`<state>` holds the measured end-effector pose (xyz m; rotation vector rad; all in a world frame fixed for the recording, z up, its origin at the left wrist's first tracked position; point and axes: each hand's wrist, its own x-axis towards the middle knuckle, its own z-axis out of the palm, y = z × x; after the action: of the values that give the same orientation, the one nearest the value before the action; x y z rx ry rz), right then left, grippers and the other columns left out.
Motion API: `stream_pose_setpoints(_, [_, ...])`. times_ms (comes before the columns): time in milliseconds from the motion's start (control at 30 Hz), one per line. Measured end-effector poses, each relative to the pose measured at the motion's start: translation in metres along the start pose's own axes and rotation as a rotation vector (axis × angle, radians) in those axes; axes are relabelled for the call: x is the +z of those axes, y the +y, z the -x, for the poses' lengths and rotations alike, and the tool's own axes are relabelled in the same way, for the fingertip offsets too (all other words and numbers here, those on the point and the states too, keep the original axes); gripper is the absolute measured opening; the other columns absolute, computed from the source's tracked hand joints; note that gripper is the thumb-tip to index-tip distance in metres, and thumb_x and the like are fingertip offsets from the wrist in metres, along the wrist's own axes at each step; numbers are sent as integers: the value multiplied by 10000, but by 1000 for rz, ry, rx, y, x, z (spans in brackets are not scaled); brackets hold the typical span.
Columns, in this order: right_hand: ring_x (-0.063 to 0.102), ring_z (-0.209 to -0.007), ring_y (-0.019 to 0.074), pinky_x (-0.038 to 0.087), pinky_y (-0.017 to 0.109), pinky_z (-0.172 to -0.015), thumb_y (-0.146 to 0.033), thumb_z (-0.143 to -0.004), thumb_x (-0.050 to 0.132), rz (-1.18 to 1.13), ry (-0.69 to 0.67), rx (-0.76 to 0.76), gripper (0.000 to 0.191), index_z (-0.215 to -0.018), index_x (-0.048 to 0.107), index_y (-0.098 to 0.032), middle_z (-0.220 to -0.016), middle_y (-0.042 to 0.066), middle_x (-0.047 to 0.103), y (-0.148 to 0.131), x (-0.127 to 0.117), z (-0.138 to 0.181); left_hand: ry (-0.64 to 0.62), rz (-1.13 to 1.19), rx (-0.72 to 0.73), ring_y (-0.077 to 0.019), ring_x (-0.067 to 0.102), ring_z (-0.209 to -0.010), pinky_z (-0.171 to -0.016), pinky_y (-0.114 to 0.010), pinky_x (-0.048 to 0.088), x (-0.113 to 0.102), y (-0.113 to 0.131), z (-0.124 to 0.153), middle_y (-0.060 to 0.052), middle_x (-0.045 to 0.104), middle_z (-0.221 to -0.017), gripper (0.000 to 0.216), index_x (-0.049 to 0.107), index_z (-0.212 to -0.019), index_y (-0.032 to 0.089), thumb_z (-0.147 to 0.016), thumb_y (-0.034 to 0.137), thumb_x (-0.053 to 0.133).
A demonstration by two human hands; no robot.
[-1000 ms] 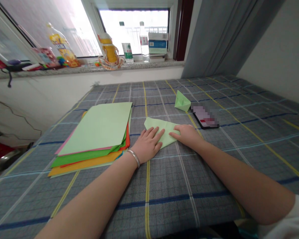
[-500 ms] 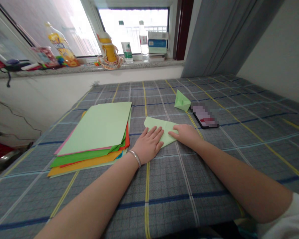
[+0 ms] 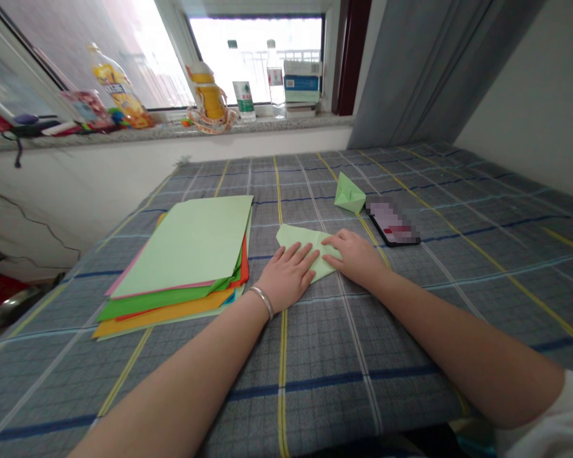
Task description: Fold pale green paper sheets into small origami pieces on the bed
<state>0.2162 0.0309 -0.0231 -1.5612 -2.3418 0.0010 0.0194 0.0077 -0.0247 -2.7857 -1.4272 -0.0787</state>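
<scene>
A light green folded paper [image 3: 298, 236] lies on the grey checked cloth [image 3: 315, 343] in the middle. My left hand [image 3: 286, 277] lies flat on its near left part, fingers stretched out, with a silver bangle on the wrist. My right hand [image 3: 356, 254] presses on the paper's right side with its fingers together and curled down, fingertips on the fold. Neither hand lifts the paper off the cloth.
A stack of coloured sheets [image 3: 191, 254], light green on top, lies to the left. A small folded green paper shape [image 3: 349, 194] and a phone [image 3: 394, 226] sit beyond my right hand. Bottles [image 3: 210, 95] and boxes line the windowsill; a grey curtain [image 3: 424, 70] hangs at right.
My right hand has slid a little farther up and left along the folded paper. My left hand has stayed flat in place.
</scene>
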Motion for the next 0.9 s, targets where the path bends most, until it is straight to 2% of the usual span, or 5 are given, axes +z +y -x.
stream_pose_setpoints(167, [491,-1052,269,374,382,-908,-539,-790,582,9,30,-74,445,-1116,644,-244,-1193,84,569,-6,-1,7,-9,-12,2,-264,247,-1393,-1112,-479,247,-1,1,0,-42,287,-1518,512,310,-1438,239,-970,432,232])
stream_pose_setpoints(433, [473,-1071,278,367,406,-916,-561,-790,568,14,-17,-74,464,-1159,637,-288,-1232,74,562,-5,-1,8,-14,-9,-4,-262,226,-1402,-1120,-478,232,-2,2,1,-49,262,-1527,511,289,-1444,227,-972,416,241])
stream_pose_setpoints(667, [470,-1071,281,373,407,-914,-574,-791,566,18,-16,-82,491,-1178,637,-281,-1229,80,571,-5,0,8,-1,6,-9,-260,212,-1406,-1129,-477,224,-1,2,1,-71,297,-1512,484,425,-1354,161,-967,401,262])
stream_pose_setpoints(900, [461,-1108,280,368,419,-934,-558,-793,568,-1,-6,-69,446,-1139,654,-290,-1246,71,571,-6,0,9,-10,12,-9,-263,212,-1407,-1126,-489,215,0,2,0,-54,259,-1528,519,284,-1447,218,-973,424,234])
